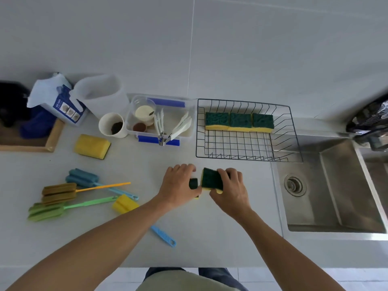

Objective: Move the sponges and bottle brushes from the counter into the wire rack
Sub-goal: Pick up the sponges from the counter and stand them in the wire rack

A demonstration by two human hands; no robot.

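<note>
Right hand [230, 191] grips green-topped sponge [211, 179] | left hand [179, 185] holds second sponge [193, 183] | risk: loose grip drops one before wire rack [294, 131].

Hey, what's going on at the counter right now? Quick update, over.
Both hands gripping sponges: left hand, right hand. Three sponges already in wire rack. One yellow sponge and the bottle brushes still on counter. Path clear.
</note>
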